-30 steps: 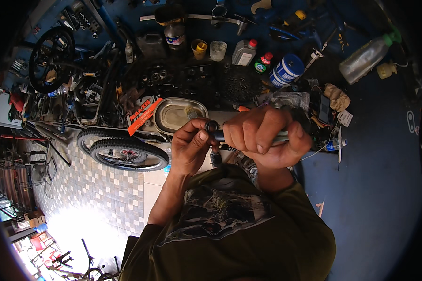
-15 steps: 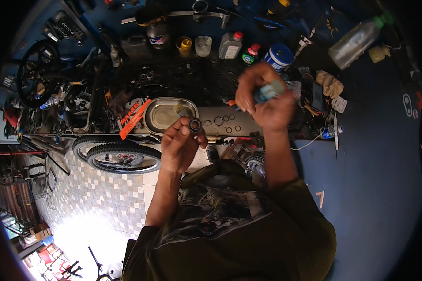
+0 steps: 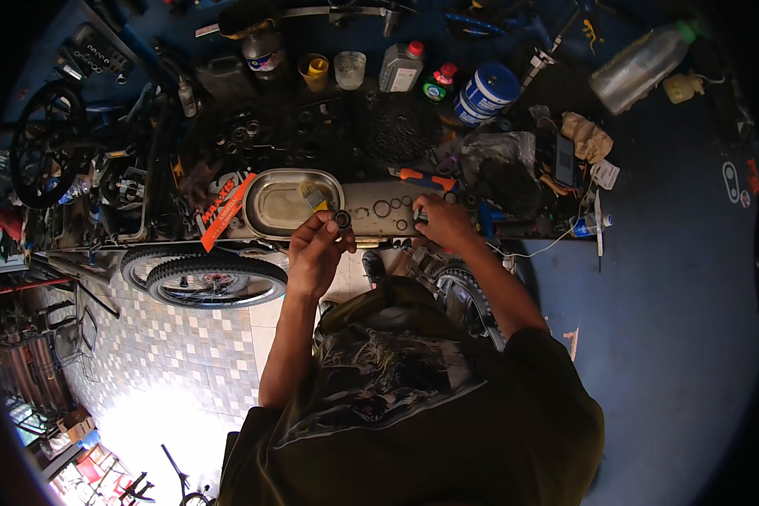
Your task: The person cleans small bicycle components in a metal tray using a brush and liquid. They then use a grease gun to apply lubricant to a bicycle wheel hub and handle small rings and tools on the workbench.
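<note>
My left hand (image 3: 314,257) pinches a small dark bearing (image 3: 341,220) upright between thumb and fingers, over the front rim of the oval metal tray (image 3: 257,228). A brush with a yellow part (image 3: 317,201) leans inside that tray, just behind the bearing. My right hand (image 3: 445,225) is down at the bench with its fingers curled together. Something small and pale shows at the fingertips, too hidden to name. Beside those fingers, several dark rings (image 3: 382,208) lie on the grey bench surface. An orange-and-blue handled tool (image 3: 428,180) lies behind them.
Bottles, cups and a blue-and-white tub (image 3: 487,93) line the back. A cassette sprocket (image 3: 399,131) and loose parts cover the dark bench. An orange card (image 3: 226,212) lies left of the tray. Bicycle wheels (image 3: 215,282) stand below the bench edge.
My right hand has come down from its raised, blurred position to the bench by the rings. The light-blue thing it held is no longer clearly seen. My left hand still holds the bearing.
</note>
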Motion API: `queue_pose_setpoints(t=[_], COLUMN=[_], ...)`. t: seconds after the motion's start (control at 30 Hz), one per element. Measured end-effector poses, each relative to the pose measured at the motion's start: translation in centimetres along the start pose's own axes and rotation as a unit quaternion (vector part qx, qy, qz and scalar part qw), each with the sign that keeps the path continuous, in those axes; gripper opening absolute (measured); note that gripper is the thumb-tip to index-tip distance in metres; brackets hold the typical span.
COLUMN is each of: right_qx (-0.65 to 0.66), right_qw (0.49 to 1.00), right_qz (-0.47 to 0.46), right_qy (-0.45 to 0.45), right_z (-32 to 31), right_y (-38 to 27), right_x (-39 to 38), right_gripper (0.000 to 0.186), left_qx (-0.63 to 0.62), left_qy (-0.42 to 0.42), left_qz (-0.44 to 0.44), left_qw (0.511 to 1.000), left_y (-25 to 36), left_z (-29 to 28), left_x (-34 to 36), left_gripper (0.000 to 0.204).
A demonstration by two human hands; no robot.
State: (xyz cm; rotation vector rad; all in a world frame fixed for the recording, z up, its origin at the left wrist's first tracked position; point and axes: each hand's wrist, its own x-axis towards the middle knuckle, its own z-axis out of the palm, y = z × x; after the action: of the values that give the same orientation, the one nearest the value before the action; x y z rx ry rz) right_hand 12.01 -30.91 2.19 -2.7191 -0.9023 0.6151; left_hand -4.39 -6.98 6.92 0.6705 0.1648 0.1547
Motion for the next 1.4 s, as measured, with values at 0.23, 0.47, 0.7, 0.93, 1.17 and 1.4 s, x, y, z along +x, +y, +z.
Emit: queue_pose_setpoints(t=[0.23,0.47,0.7,0.93,1.17,1.4], right_qx=[0.025,0.037,0.244,0.21,0.09,0.302], right_qw=[0.999,0.999,0.966,0.86,0.857,0.866], right_qz=[0.023,0.014,0.008,-0.345,-0.391,-0.311], right_qy=[-0.007,0.009,0.087,0.312,0.324,0.247], right_z=[1.2,1.9,-6.9,-8.9,-8.4,-8.9], right_y=[0.7,1.9,-5.7,-10.5,-11.3,-12.7], right_x=[0.4,0.9,-2.1,-4.7,-5.3,-5.5], right_gripper=[0.038,0.038,0.021,0.037,0.052,0.029], left_qx=[0.007,-0.002,0.002,-0.014,0.03,0.178], left_qy=[0.0,-0.004,-0.016,-0.033,-0.042,0.017], left_qz=[-0.02,-0.025,-0.022,-0.01,0.004,0.014], left_qw=[1.0,1.0,1.0,0.999,0.999,0.984], left_y=[-0.7,-0.8,-0.5,0.2,0.8,1.8], left_z=[0.2,0.8,1.1,2.4,2.4,2.4], left_x=[0.2,0.3,-0.1,-0.3,-0.5,-0.6], left_gripper=[0.017,0.016,0.018,0.022,0.02,0.017])
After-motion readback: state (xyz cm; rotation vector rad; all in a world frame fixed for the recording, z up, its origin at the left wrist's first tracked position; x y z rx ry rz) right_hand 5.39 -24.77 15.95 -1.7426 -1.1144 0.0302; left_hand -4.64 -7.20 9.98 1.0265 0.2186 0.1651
